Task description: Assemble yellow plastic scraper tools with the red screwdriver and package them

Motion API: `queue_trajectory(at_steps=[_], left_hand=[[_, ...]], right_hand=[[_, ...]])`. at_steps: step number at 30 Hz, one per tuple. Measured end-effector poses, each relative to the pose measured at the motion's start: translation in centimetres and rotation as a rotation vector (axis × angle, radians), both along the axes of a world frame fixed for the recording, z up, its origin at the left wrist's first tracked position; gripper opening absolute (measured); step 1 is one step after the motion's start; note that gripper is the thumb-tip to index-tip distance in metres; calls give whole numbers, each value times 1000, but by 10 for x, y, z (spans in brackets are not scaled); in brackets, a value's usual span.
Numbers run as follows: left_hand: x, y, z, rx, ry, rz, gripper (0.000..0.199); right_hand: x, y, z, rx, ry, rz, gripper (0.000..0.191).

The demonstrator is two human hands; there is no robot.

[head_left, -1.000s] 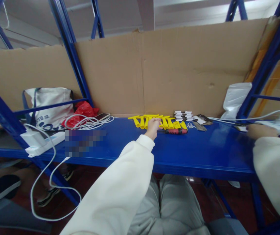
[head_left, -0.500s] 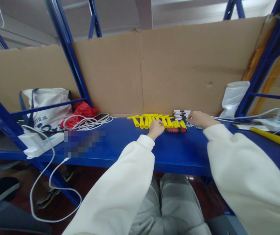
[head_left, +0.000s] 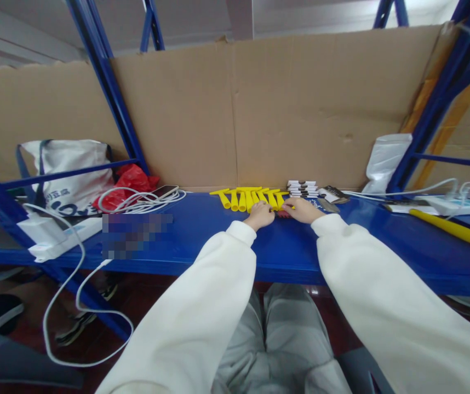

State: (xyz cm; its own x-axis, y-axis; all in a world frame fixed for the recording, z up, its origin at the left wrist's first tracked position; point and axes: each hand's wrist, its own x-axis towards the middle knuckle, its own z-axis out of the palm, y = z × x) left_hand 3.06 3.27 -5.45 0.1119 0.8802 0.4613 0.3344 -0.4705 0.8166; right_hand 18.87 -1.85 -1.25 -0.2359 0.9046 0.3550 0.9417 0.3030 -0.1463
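My left hand (head_left: 261, 215) is closed in front of a row of yellow T-shaped plastic pieces (head_left: 241, 201), its fingertips pinched together. What they hold, if anything, is too small to make out. Close beside it on the right, my right hand (head_left: 303, 210) is closed too, fingertips almost meeting the left ones. Its fingers cover most of a red-and-black handled tool (head_left: 284, 214) on the blue shelf; whether they grip it cannot be told. Behind the right hand stands a stack of small black-and-white boxes (head_left: 302, 189), with a dark packet (head_left: 333, 194) to its right.
A tall cardboard panel (head_left: 280, 109) closes off the back of the blue shelf (head_left: 202, 235). Coiled white cables (head_left: 148, 201), a red bag (head_left: 134, 180), a cloth bag (head_left: 76, 169) and a power strip (head_left: 66, 241) lie left. A yellow bar (head_left: 452, 229) lies right.
My right hand has moved left from beside the small boxes to my left hand, now covering the red-and-black tool. The dark packet behind it has come into view. My left hand stays nearly in place.
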Motion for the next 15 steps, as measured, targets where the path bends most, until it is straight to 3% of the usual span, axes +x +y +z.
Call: queue_trajectory(at_steps=[3,6,10,15], left_hand=[[-1,-2,1,65,134,50,24],[-3,-9,8,74,430,73,4],[-7,-22,23,17,812,21,34],[-7,-28,30,43,803,-45,39]], right_hand=[[-3,-4,2,-38,-43,-79,32],[-6,-8,3,-124,-103,-122,38],[-9,-11,4,-95,-115,-116,42],[-5,-6,0,-63,-29,-103,50]])
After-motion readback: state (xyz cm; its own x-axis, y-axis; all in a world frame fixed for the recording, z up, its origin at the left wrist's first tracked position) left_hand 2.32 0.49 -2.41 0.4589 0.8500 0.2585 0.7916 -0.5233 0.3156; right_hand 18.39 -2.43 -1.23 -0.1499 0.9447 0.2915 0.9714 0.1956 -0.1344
